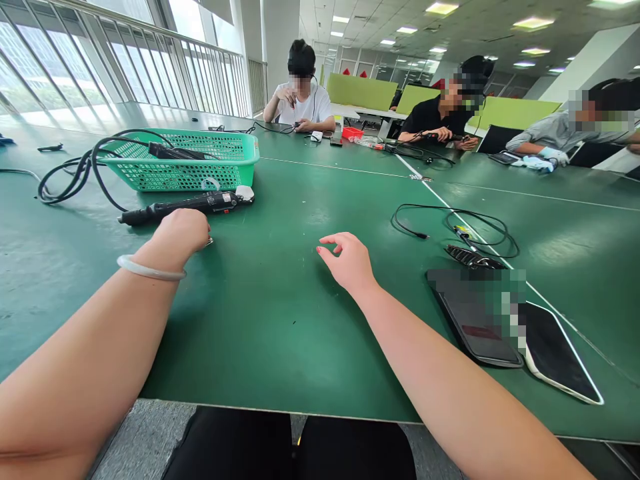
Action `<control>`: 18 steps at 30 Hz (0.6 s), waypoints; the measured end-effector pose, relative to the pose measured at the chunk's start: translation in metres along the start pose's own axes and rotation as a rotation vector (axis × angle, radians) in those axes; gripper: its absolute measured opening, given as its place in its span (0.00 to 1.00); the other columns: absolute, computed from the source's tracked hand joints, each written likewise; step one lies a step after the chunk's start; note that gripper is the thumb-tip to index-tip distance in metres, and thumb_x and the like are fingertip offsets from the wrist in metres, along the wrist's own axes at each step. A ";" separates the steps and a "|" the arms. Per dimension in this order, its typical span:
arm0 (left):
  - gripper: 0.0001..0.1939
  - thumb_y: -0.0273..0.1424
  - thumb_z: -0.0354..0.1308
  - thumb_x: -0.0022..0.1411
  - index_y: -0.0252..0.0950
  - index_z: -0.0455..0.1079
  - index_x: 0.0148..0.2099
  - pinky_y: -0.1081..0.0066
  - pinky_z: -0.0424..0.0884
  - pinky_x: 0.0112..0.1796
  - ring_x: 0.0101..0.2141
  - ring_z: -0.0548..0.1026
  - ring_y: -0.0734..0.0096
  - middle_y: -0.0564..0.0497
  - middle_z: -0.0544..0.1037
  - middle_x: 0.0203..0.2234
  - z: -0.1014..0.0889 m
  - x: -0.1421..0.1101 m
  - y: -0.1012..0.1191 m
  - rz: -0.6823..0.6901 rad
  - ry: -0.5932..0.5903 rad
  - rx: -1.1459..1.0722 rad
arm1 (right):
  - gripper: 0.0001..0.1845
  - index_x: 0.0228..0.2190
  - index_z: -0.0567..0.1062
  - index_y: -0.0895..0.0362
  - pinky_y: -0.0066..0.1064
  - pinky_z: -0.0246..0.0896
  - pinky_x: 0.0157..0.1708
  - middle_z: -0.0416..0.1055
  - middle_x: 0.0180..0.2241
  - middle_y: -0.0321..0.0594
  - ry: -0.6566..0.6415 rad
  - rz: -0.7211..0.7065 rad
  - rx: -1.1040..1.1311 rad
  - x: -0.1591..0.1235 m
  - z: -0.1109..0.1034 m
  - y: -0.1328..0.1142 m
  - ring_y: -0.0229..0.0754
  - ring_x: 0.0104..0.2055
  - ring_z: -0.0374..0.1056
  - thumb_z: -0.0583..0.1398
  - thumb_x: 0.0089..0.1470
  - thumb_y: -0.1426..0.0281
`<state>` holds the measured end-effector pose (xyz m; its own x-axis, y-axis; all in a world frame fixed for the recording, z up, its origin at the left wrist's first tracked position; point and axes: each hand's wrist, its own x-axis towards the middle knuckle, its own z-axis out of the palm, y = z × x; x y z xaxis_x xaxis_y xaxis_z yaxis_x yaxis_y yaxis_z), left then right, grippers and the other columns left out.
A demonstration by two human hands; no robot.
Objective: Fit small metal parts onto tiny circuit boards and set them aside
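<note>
My left hand, with a pale bangle on the wrist, is closed just above the green tabletop. A tiny shiny bit peeks out beside its fingers, too small to name. Right behind that hand lies a black pen-shaped power tool, like an electric screwdriver, with a cable at its left end. My right hand hovers over the middle of the table, thumb and fingers apart, holding nothing.
Behind the tool stands a green mesh basket with a black tool and looped cables. At right lie a black phone, a white-edged phone, a black clip and a thin cable. Several people sit across the table.
</note>
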<state>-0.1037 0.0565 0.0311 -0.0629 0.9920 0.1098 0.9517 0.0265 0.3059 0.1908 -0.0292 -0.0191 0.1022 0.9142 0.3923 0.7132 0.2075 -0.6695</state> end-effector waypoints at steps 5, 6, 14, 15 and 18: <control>0.13 0.28 0.66 0.46 0.27 0.71 0.35 0.56 0.66 0.42 0.44 0.71 0.44 0.35 0.76 0.36 -0.004 -0.003 0.004 -0.053 -0.114 0.299 | 0.10 0.33 0.76 0.53 0.33 0.61 0.33 0.72 0.38 0.38 -0.007 0.029 0.017 0.000 -0.001 0.002 0.38 0.32 0.64 0.57 0.50 0.64; 0.14 0.29 0.66 0.47 0.26 0.71 0.36 0.56 0.66 0.42 0.43 0.71 0.43 0.33 0.76 0.37 -0.005 -0.003 0.005 -0.060 -0.130 0.329 | 0.10 0.33 0.76 0.53 0.33 0.61 0.32 0.72 0.38 0.38 -0.008 0.034 0.019 0.000 -0.001 0.003 0.38 0.31 0.64 0.57 0.51 0.64; 0.09 0.30 0.64 0.49 0.29 0.73 0.32 0.59 0.65 0.42 0.44 0.72 0.45 0.37 0.77 0.35 -0.008 -0.003 0.012 -0.065 -0.196 0.405 | 0.10 0.32 0.76 0.53 0.33 0.61 0.32 0.72 0.37 0.38 -0.014 0.028 0.028 0.001 0.001 0.004 0.37 0.29 0.63 0.57 0.51 0.65; 0.07 0.29 0.64 0.48 0.30 0.73 0.31 0.59 0.65 0.42 0.43 0.72 0.46 0.40 0.77 0.33 -0.008 -0.003 0.012 -0.062 -0.198 0.399 | 0.09 0.32 0.76 0.53 0.33 0.61 0.32 0.73 0.38 0.38 -0.015 0.028 0.026 0.001 0.001 0.004 0.37 0.29 0.63 0.57 0.51 0.65; 0.05 0.30 0.64 0.48 0.33 0.74 0.30 0.62 0.64 0.43 0.40 0.72 0.52 0.45 0.75 0.25 -0.010 -0.005 0.011 -0.053 -0.200 0.370 | 0.09 0.32 0.76 0.53 0.33 0.62 0.32 0.73 0.37 0.37 -0.017 0.026 0.020 0.001 0.001 0.004 0.36 0.28 0.63 0.57 0.51 0.65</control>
<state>-0.0962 0.0509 0.0431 -0.0893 0.9916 -0.0940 0.9948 0.0841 -0.0580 0.1932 -0.0271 -0.0225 0.1093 0.9250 0.3639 0.6965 0.1899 -0.6920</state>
